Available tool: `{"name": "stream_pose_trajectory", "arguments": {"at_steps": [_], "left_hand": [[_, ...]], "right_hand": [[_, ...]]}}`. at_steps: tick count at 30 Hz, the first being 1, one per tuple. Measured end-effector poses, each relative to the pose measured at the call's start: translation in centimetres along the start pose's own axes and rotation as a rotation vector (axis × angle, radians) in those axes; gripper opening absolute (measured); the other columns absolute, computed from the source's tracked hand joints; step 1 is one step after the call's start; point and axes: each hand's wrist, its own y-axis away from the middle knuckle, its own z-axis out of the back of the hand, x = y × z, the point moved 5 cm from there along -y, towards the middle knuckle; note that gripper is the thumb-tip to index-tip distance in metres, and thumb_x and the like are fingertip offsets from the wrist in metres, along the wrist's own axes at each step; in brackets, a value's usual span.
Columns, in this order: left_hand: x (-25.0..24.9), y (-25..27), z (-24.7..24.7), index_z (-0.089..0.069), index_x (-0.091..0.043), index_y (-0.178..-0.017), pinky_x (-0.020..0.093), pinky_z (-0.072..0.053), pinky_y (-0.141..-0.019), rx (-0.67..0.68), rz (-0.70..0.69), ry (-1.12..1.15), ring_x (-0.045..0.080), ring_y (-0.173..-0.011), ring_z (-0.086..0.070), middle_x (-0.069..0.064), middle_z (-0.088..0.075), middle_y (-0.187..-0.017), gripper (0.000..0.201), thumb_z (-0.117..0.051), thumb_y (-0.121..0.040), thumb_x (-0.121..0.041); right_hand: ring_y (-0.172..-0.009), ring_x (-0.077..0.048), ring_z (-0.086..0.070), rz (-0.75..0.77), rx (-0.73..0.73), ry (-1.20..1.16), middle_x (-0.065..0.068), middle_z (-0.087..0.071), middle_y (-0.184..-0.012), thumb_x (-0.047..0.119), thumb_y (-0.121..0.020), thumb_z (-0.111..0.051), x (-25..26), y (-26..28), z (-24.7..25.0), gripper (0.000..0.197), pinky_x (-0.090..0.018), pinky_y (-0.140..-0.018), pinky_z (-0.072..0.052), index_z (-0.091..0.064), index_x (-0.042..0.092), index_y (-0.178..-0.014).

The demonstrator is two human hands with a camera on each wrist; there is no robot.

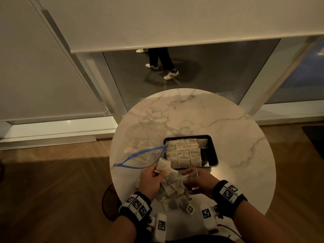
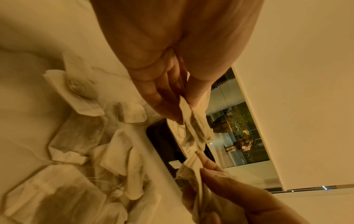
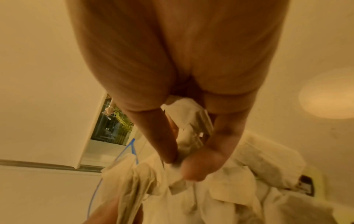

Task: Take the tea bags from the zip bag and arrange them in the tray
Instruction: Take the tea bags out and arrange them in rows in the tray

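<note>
We are pinching a small bunch of tea bags (image 1: 164, 166) in our left hand (image 1: 151, 180), fingers curled round their paper edges, while our right hand (image 1: 197, 181) is gripping another tea bag (image 1: 193, 174) between thumb and fingers. The two hands are working close together just above the loose pile of tea bags (image 1: 172, 193) at the near edge of the bench (image 1: 236, 137). Thin strings are running between the bags, so we judge that we are pulling them apart to free one bag for placing; that would explain why both hands are holding rather than one.

Just beyond our hands, the black tray (image 1: 213, 151) is sitting with its left and middle part already lined with neat rows of tea bags (image 1: 183, 152), and a dark strip on its right side is showing bare, probably the next spot to fill. The zip bag (image 1: 140, 156) is lying open to the left of the tray, its blue seal gaping toward us; it looks nearly or wholly emptied, though its clear film is making that hard to tell.

The bench is a round marble-patterned top. Around it we are seeing wooden flooring, a lowered pale blind (image 1: 175, 23) and a glass panel (image 1: 184, 72), in which a standing person's legs and white shoes are showing.
</note>
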Motion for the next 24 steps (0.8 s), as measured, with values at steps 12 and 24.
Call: {"name": "stream_pose_trajectory", "arguments": {"at_steps": [12, 24], "left_hand": [[2.3, 0.5, 0.7, -0.068, -0.016, -0.100, 0.034, -0.057, -0.084, -0.020, 0.065, -0.153, 0.018, -0.090, -0.069, 0.003, -0.073, -0.095, 0.007, -0.067, -0.093, -0.017], [2.8, 0.5, 3.0, -0.070, -0.017, -0.098, 0.042, -0.057, -0.089, -0.126, 0.104, -0.050, 0.021, -0.091, -0.069, 0.006, -0.074, -0.096, 0.007, -0.063, -0.095, -0.018]], "right_hand": [[-0.074, -0.019, -0.064, -0.075, -0.108, 0.221, -0.010, -0.067, -0.092, 0.006, -0.091, -0.061, -2.3, -1.8, -1.3, 0.018, -0.027, -0.060, -0.057, -0.067, 0.013, -0.106], [-0.081, -0.022, -0.068, -0.045, -0.139, 0.126, -0.013, -0.069, -0.094, 0.007, -0.092, -0.062, -2.7, -1.4, -0.1, 0.017, -0.031, -0.068, -0.057, -0.063, 0.009, -0.108]]}}
